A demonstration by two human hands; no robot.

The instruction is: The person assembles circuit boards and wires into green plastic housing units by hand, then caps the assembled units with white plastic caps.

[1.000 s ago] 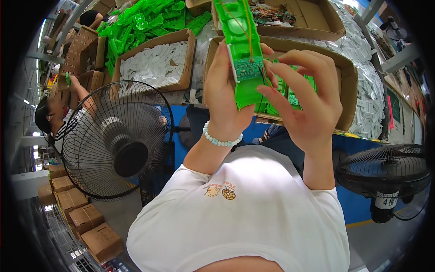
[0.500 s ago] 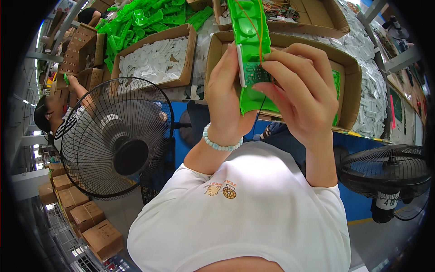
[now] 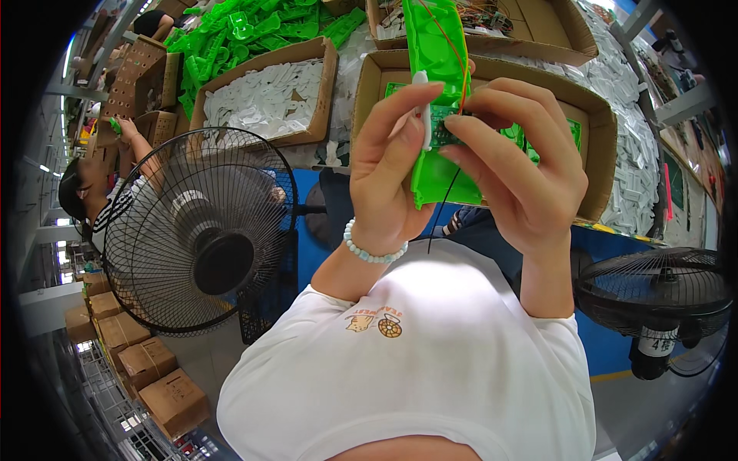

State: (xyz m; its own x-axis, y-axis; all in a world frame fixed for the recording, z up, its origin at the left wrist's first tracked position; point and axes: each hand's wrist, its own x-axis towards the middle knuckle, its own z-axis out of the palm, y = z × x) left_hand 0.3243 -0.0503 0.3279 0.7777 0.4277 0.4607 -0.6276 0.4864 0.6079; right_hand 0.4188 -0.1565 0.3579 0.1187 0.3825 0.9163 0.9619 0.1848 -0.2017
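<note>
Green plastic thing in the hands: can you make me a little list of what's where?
Left hand: holds the green shell and a small white piece against it
Right hand: fingertips on the circuit board inside the green shell
Wires: red and black, running along the shell
Wrist: bead bracelet on the left
Behind hands: cardboard box with green parts
Left: black fan, a box of white pieces
Right: second fan
</note>
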